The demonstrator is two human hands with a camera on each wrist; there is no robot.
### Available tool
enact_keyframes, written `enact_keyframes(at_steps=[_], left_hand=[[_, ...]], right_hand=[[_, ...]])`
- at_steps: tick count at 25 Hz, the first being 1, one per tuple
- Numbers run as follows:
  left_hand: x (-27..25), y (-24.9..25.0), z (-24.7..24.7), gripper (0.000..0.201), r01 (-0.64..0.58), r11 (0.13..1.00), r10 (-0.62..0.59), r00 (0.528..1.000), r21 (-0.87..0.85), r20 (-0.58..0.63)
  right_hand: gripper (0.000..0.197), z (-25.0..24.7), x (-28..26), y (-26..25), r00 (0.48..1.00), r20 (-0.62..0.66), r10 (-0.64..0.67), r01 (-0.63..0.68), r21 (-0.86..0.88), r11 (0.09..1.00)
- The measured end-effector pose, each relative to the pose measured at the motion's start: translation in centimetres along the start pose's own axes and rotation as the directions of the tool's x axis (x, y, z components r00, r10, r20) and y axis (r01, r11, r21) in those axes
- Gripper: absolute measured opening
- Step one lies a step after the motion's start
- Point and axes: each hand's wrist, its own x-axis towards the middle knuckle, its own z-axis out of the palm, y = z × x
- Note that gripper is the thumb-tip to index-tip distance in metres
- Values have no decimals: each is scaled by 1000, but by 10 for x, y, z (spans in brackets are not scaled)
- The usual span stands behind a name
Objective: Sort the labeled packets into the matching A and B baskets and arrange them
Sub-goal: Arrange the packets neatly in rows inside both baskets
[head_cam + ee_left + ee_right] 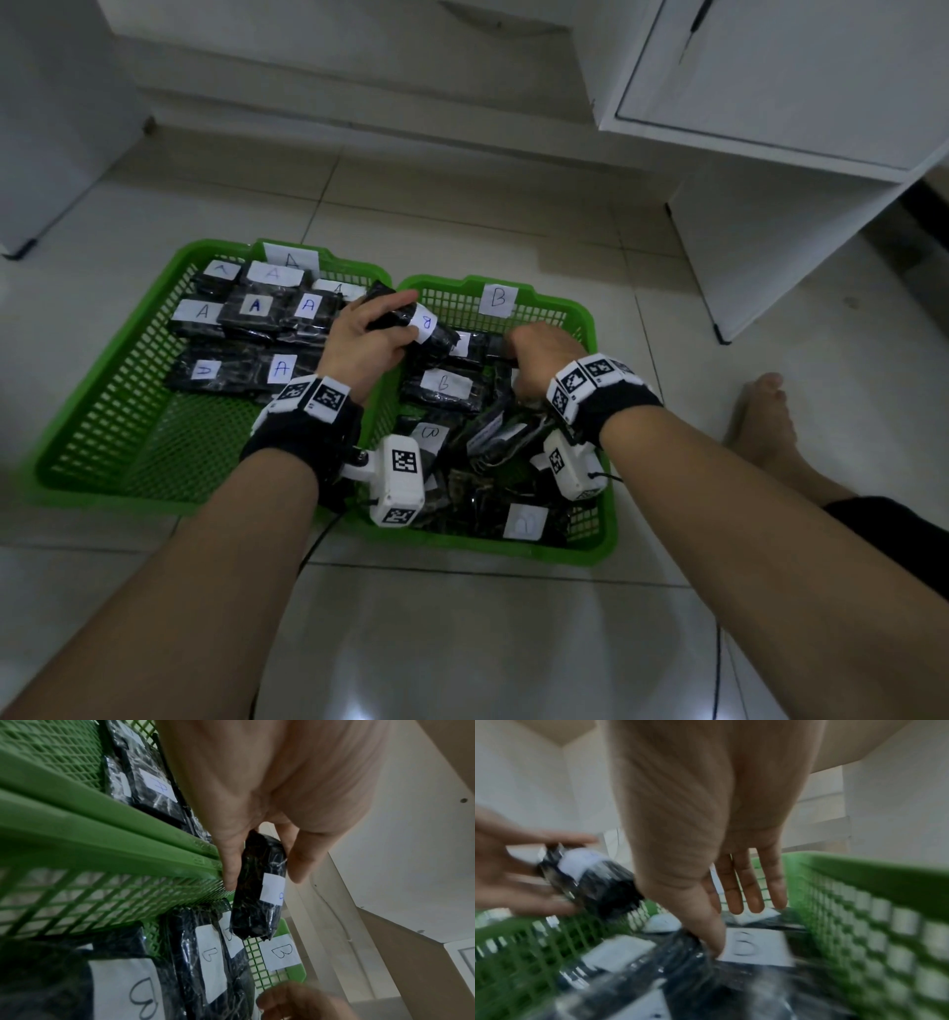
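Two green mesh baskets sit side by side on the tiled floor, filling the middle of the head view. Nearest, at lower centre, the B basket (595, 552) holds a loose heap of black wrapped packets; four white labels can be read or made out there, while the packets beneath overlap too much to count. Its paper B tag (497, 298) is fixed to the far wall.

The right hand (539, 354) reaches down into this heap at centre right. In the right wrist view its fingers (750, 888) are extended and the thumb touches a packet beside a B label, but that picture is blurred, so I cannot tell whether it is actually gripping anything.

The left hand (367, 336) is above the shared rims of the two baskets, fingers and thumb closed around one black packet (434, 334) bearing a B label, held in the air over the B basket's far left part.

At centre left, the A basket (102, 411) holds eight visibly A-labelled packets laid flat in its far half, with an A tag (291, 258) on the far rim.

At upper right stands a white cabinet (770, 128).
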Motion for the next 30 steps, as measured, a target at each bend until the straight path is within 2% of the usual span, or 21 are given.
enact_keyframes(at_steps=[4,5,9,14,16,18,19,21,23,27,30], left_hand=[[-2,3,2,43,30,998,-30,999,-49,-12],[-4,5,3,43,32,997,-33,999,-64,-20],[-6,8,5,42,50,995,-53,998,-91,-27],[-5,9,2,41,81,990,-85,996,-111,-25],[-5,9,0,41,80,991,-82,996,-106,-20],[-6,9,-1,41,67,994,-68,998,-85,-8],[-7,9,-1,42,69,994,-68,998,-83,4],[-12,13,4,45,90,991,-85,995,-100,53],[-19,18,13,49,127,984,-110,985,-123,131],[-26,22,29,41,172,980,-137,946,-98,295],[-27,22,38,29,131,991,-135,964,32,228]], right_hand=[[18,-11,9,-28,1000,-2,-19,19,78,997],[20,-11,11,-34,1000,11,-20,19,97,995],[49,7,13,-44,994,63,-92,90,35,995],[50,6,13,-40,998,40,-53,51,62,997],[51,0,7,-34,1000,11,18,-20,166,986],[50,-8,-2,-22,993,-41,110,-86,377,922],[56,-11,-8,-15,990,-71,124,-75,478,875],[76,-16,-25,-8,984,-156,89,28,620,784],[87,-18,-41,-9,971,-235,46,129,675,726],[68,-8,-51,-8,929,-367,44,201,602,773],[60,-10,-58,14,929,-321,183,90,677,731]])
